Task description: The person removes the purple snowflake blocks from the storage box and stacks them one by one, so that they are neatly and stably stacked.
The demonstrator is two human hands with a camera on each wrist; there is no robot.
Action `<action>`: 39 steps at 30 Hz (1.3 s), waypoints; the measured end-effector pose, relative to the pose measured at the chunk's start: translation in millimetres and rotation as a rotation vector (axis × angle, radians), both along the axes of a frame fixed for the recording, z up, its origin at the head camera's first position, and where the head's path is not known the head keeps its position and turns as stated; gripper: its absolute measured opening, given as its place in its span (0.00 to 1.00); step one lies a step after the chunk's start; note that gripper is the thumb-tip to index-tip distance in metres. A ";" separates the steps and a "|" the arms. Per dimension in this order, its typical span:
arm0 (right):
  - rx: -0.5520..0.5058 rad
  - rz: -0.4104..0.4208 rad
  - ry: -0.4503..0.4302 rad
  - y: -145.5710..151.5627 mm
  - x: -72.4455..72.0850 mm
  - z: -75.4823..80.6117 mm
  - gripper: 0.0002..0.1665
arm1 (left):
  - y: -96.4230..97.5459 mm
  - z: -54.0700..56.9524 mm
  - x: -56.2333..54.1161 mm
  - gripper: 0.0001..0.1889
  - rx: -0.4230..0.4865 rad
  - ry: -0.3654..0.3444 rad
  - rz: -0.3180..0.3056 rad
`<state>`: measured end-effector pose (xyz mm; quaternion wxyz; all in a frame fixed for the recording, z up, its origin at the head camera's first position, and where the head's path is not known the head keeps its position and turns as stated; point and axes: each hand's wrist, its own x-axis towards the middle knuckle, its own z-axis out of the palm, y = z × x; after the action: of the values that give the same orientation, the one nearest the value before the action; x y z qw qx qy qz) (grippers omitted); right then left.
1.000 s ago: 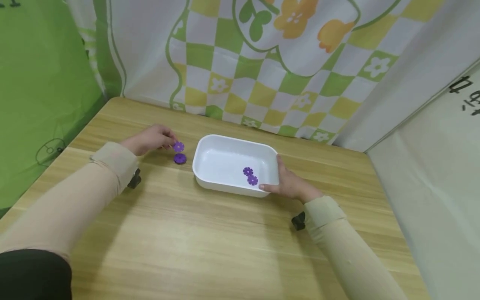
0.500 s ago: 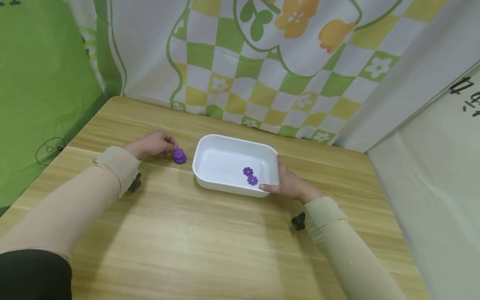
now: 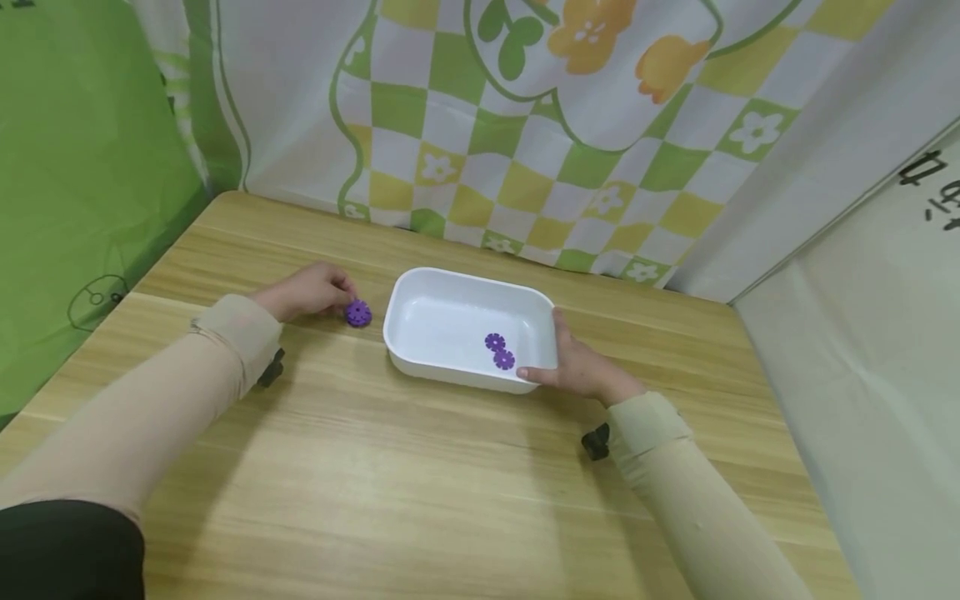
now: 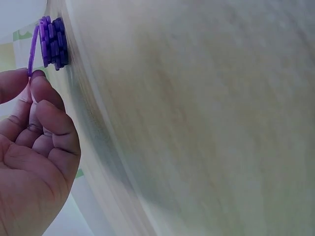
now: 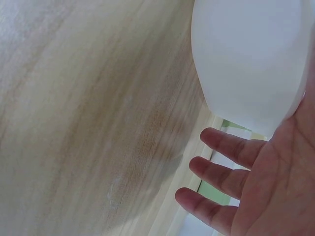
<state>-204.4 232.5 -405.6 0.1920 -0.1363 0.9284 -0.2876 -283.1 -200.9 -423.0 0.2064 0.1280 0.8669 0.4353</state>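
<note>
My left hand (image 3: 318, 288) pinches a thin purple snowflake disc (image 4: 33, 50) between thumb and forefinger, on edge in the left wrist view. Right beside it is a short stack of purple snowflake discs (image 4: 54, 44) on the table; from the head the held disc overlaps this stack. A white plastic tub (image 3: 442, 373) stands to the right of the stack. My right hand (image 3: 581, 365) grips the tub's right end, thumb over the near rim. Three of its fingers (image 5: 224, 177) stretch out below the tub wall in the right wrist view. Two purple discs (image 3: 498, 351) lie inside the tub, touching.
The wooden table (image 3: 420, 492) runs back to a checked green, yellow and white curtain (image 3: 517, 150). A green sheet (image 3: 82, 142) hangs at the left, and a pale wall (image 3: 862, 333) with dark writing borders the right side.
My left hand has lowered slightly with the pinched disc, from above the stack down to it. The right hand and the tub have stayed in place.
</note>
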 end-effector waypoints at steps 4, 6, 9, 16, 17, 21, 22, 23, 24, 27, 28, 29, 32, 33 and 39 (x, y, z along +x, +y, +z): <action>-0.011 0.002 0.000 -0.3 -0.4 -0.2 0.79 | -0.5 0.4 1.5 0.08 -0.012 0.012 0.002; -0.016 0.000 -0.002 -0.5 -0.4 -0.1 0.79 | -0.3 1.3 2.8 0.08 -0.017 0.014 0.001; -0.025 0.002 -0.003 -0.3 -0.3 -0.3 0.79 | -0.1 2.4 5.0 0.07 -0.017 0.007 0.005; -0.019 0.003 -0.002 0.1 0.1 -1.1 0.80 | 0.7 2.4 6.3 0.09 -0.022 0.000 0.040; -0.019 0.004 -0.002 -0.1 0.2 -0.9 0.79 | 0.7 2.4 6.2 0.09 -0.025 0.007 0.042; -0.015 0.008 -0.001 -1.1 0.6 0.3 0.79 | 1.7 4.9 4.3 0.10 -0.039 0.025 0.046; -0.014 0.009 0.001 -1.1 0.7 0.6 0.79 | 3.3 6.6 3.4 0.11 -0.041 0.037 0.047; -0.012 0.008 0.003 -1.3 1.0 1.1 0.78 | 5.7 8.9 2.2 0.12 -0.038 0.044 0.051; -0.013 0.007 0.005 -1.4 1.1 1.4 0.78 | 9.1 11.8 0.9 0.12 -0.034 0.051 0.059; -0.021 0.005 0.013 -0.8 1.4 2.1 0.78 | 24.1 23.4 -5.6 0.14 -0.007 0.091 0.080; -0.024 0.002 0.012 -0.4 1.3 2.0 0.78 | 31.4 29.1 -7.1 0.15 0.003 0.097 0.088; -0.026 0.003 0.013 -0.1 1.4 1.8 0.78 | 38.2 34.7 -9.0 0.15 0.011 0.101 0.090; -0.031 0.009 0.012 0.5 1.3 0.2 0.79 | 59.9 52.1 -15.4 0.16 0.037 0.128 0.069; -0.031 0.009 0.012 0.7 1.3 -0.2 0.79 | 67.3 58.1 -17.0 0.16 0.042 0.134 0.055; -0.039 0.017 0.014 -0.4 1.3 -0.2 0.79 | 112.3 86.2 -25.5 0.11 0.083 0.154 -0.029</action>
<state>-203.0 232.2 -405.9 0.1854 -0.1501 0.9227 -0.3028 -308.6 -88.6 -336.8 0.1397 0.1820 0.8594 0.4569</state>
